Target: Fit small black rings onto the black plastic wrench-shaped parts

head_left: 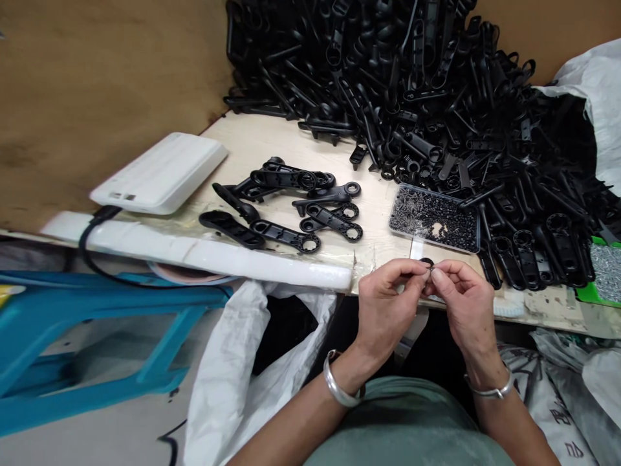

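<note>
My left hand [392, 303] and my right hand [463, 299] meet at the table's front edge, thumbs and fingertips pinched close together. Between them shows a small round black plastic part [427, 261], mostly covered by the fingers. Whether each hand grips it, or something smaller too, is partly hidden. Just beyond the fingers lies a clear plastic box [433, 249] of tiny dark pieces that look like screws. Left of my hands several black plastic handles [286, 235] with ringed ends lie loosely grouped on the table.
A large heap of black plastic parts [388, 77] covers the back and right. At the left stands a white box-shaped device [160, 173] with a black cable [86, 243]. A green tray [588, 295] of silvery bits sits far right. Below are a blue stool [111, 301] and a white sack [226, 382].
</note>
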The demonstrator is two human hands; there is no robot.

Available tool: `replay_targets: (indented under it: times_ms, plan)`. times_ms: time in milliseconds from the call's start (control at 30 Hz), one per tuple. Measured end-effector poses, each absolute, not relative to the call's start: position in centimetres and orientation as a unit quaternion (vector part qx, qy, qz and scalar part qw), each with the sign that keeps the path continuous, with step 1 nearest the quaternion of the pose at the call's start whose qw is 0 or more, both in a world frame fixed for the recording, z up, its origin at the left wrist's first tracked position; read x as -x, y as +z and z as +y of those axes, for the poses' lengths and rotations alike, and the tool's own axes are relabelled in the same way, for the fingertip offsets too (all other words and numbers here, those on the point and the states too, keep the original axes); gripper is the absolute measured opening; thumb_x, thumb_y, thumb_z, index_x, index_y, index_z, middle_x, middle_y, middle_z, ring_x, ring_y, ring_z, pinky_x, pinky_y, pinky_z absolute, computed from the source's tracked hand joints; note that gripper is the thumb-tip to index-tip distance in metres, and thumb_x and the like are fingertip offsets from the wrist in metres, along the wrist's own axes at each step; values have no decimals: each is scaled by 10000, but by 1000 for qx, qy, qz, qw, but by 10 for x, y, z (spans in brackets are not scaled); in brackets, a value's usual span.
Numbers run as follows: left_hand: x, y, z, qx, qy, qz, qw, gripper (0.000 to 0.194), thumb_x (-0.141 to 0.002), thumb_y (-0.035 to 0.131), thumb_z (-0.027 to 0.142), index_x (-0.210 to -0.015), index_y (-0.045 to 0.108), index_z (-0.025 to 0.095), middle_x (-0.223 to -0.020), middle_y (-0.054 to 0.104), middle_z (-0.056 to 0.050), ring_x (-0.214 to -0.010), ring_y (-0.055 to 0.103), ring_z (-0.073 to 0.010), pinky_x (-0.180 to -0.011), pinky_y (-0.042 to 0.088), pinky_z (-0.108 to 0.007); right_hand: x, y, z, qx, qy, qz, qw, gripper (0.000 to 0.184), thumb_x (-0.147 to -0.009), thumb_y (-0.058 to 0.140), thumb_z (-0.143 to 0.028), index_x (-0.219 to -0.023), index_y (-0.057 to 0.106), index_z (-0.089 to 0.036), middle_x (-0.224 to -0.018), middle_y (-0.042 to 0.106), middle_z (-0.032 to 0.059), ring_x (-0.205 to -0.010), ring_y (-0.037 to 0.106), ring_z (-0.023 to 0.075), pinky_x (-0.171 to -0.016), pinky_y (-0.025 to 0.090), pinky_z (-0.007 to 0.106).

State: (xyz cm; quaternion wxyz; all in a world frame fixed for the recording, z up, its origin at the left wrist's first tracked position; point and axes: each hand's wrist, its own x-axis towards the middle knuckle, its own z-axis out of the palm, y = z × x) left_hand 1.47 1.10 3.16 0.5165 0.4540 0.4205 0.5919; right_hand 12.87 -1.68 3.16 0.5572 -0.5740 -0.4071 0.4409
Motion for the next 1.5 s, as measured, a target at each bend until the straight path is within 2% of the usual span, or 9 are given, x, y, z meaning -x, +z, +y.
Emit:
replay_targets:
  times_ms: [100, 267, 533, 800, 933, 1033, 1200, 1333, 1500]
  plan:
    - [-14, 31, 11, -478, 597, 410, 498, 135, -708, 657, 61, -699, 705, 187, -739, 737, 7, -629, 681, -107, -587, 566, -170, -134, 35, -16, 547, 494, -384, 556, 155, -790, 766, -313, -837, 683, -191, -643, 636, -16, -585, 604, 121, -600, 520, 231]
    - [-14, 32, 13, -403, 585, 386, 588, 84, -698, 724, 95, -708, 707, 177, -755, 748, -9, -683, 702, -130, -632, 581, -200, -134, 40, -14, 493, 564, -299, 591, 186, -738, 798, -326, -780, 672, -195, -645, 602, -23, -561, 539, 97, -547, 507, 200]
    - [-16, 32, 15, -336, 582, 352, 651, 106, -650, 773, 95, -684, 703, 168, -738, 753, -14, -695, 712, -132, -647, 578, -194, -131, 38, -15, 505, 529, -308, 609, 190, -701, 830, -292, -789, 691, -196, -678, 646, -21, -545, 575, 90, -551, 502, 190]
    - [-12, 37, 13, -395, 586, 357, 611, 86, -672, 749, 90, -671, 714, 168, -718, 753, -13, -618, 699, -132, -588, 587, -195, -133, 36, -20, 549, 446, -392, 589, 113, -777, 777, -272, -835, 712, -199, -726, 695, -10, -596, 651, 118, -600, 533, 216]
    - [-9, 33, 10, -456, 599, 362, 550, 143, -705, 713, 51, -710, 736, 193, -772, 762, 0, -696, 719, -122, -650, 587, -160, -130, 42, -24, 592, 393, -419, 565, 78, -815, 726, -262, -852, 730, -194, -679, 703, -5, -592, 662, 128, -589, 547, 222]
    - [-11, 30, 9, -456, 613, 367, 531, 165, -685, 716, 39, -706, 739, 201, -762, 761, 9, -690, 722, -123, -624, 585, -150, -127, 45, -24, 594, 405, -417, 556, 74, -815, 711, -253, -833, 725, -183, -646, 695, -8, -583, 659, 124, -582, 547, 216]
    - [-17, 33, 10, -377, 609, 368, 593, 123, -646, 735, 55, -665, 721, 176, -713, 752, -4, -561, 682, -114, -526, 566, -167, -127, 41, -21, 544, 486, -357, 584, 126, -813, 734, -299, -819, 700, -178, -618, 665, -24, -565, 637, 103, -611, 538, 206]
    - [-17, 35, 9, -321, 578, 360, 658, 96, -639, 761, 89, -693, 712, 151, -726, 751, -30, -608, 691, -123, -580, 576, -185, -127, 41, -21, 509, 517, -310, 614, 142, -753, 792, -279, -793, 703, -177, -614, 660, -22, -562, 623, 87, -602, 529, 175]
    - [-14, 35, 9, -267, 556, 340, 710, 114, -639, 782, 118, -723, 708, 144, -727, 750, -36, -635, 694, -119, -608, 575, -183, -127, 43, -23, 502, 545, -270, 615, 172, -689, 833, -256, -786, 720, -172, -664, 688, 0, -555, 628, 96, -588, 551, 191]
